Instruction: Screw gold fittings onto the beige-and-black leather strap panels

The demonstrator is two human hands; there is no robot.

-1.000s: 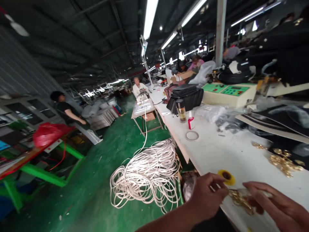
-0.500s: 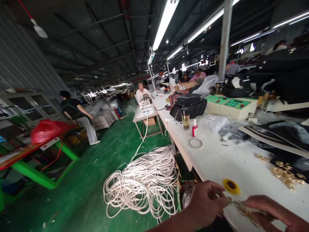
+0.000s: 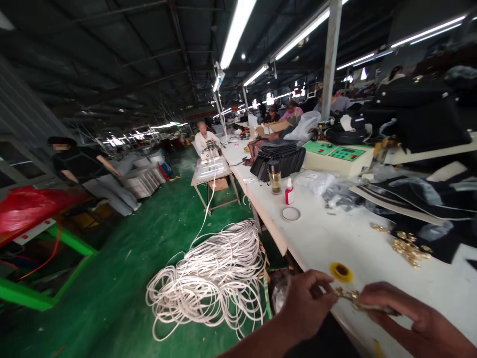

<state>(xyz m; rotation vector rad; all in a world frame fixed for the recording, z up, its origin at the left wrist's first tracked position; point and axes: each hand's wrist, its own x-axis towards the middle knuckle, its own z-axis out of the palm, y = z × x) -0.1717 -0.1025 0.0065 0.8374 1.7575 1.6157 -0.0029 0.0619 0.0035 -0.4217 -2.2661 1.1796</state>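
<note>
Over the near edge of the white table (image 3: 316, 243), my left hand (image 3: 307, 303) pinches one end of a gold metal piece (image 3: 349, 294), linked like a chain. My right hand (image 3: 406, 318) has its fingers closed around the other end, which is partly hidden by the fingers. Just beyond my left fingertips a small yellow roll (image 3: 334, 270) lies flat on the tabletop. Farther right sits a loose heap of gold metal fittings (image 3: 412, 251).
A large heap of white cord (image 3: 219, 268) covers the green floor left of the table. On the table stand a glass bottle (image 3: 275, 179), a red bottle (image 3: 289, 193), stacked black pieces (image 3: 279, 159) and a green-topped machine (image 3: 339, 159). One person (image 3: 78, 164) stands at left; another (image 3: 205, 139) sits ahead.
The view has turned slightly right, so the scene shifts left. My right hand has drawn in over the gold piece, covering more of it. The person at left now faces more this way.
</note>
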